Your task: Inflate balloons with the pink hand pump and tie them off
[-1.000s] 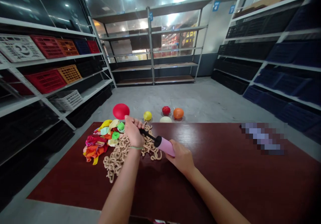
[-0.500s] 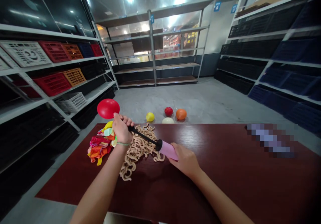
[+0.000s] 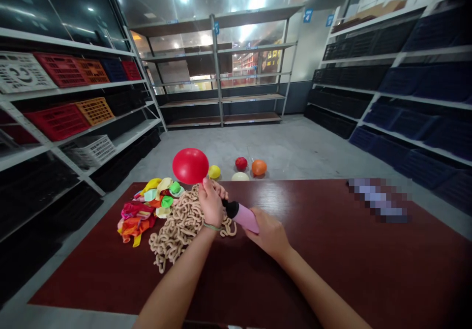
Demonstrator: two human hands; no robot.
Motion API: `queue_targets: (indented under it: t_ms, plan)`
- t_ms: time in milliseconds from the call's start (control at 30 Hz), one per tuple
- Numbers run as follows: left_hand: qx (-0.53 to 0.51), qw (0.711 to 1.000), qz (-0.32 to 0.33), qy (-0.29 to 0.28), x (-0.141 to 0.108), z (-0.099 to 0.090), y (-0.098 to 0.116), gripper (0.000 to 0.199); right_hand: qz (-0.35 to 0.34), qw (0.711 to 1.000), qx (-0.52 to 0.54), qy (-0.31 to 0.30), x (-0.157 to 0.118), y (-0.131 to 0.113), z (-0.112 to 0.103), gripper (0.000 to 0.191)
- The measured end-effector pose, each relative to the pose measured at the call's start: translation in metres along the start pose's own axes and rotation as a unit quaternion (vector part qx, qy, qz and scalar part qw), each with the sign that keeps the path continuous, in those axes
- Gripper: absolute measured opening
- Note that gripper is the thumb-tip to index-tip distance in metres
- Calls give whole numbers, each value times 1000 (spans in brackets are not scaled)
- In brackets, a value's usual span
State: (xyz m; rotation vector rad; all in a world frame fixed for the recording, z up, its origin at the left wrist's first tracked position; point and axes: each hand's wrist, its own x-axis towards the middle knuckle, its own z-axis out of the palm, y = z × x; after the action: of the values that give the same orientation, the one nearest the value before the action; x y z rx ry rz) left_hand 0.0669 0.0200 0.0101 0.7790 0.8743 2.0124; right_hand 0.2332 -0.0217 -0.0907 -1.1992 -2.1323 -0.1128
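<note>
My left hand (image 3: 211,203) is shut around the neck of a red inflated balloon (image 3: 190,166), which rises just beyond the fingers. The black nozzle of a pink hand pump (image 3: 241,217) leads into that hand, and its tip is hidden. My right hand (image 3: 267,234) grips the pump's pink body. Under my left wrist lies a tangled heap of beige curly cord (image 3: 180,228). Left of it is a pile of limp, multicoloured uninflated balloons (image 3: 137,219).
The dark red wooden table (image 3: 332,255) carries a pixelated blurred patch (image 3: 379,200) on its right. On the concrete floor beyond stand yellow (image 3: 214,172), red (image 3: 241,164), orange (image 3: 259,167) and cream (image 3: 240,176) balloons. Metal shelves with plastic crates (image 3: 61,69) line both sides.
The red balloon is larger than a second ago. My left hand has swung right from its leftward position half a second ago, and less of the black hose shows.
</note>
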Motion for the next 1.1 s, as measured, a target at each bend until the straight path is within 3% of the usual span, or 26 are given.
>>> queue_targets:
  t_ms: [200, 300, 400, 567, 667, 767, 967, 1033, 1100]
  plan:
    - [-12, 997, 57, 49, 56, -30, 57, 39, -27, 999, 3, -20, 4, 0, 4, 42]
    - [-26, 994, 78, 77, 67, -31, 65, 35, -15, 1000, 1, -13, 7, 1, 6, 40]
    - [-28, 993, 62, 96, 54, -22, 47, 36, -5, 1000, -15, -3, 8, 2, 7, 37]
    - [-31, 998, 6, 62, 8, -6, -6, 37, 0, 1000, -27, 5, 4, 5, 4, 37]
    - [-28, 998, -4, 53, -4, -7, -17, 39, -11, 1000, -27, -12, 2, 4, 2, 38]
    - [-16, 999, 15, 49, 8, -14, 2, 40, -17, 999, -18, -22, 1, 1, 1, 41]
    - [-33, 996, 64, 60, 60, -25, 69, 36, -8, 1000, 10, -15, 4, -1, 6, 40]
    - [-37, 993, 82, 80, 65, -23, 75, 35, -4, 1000, 13, -5, 6, -2, 7, 39]
    - [-41, 991, 82, 101, 59, -18, 66, 36, 5, 1000, 11, 11, 7, -2, 9, 36]
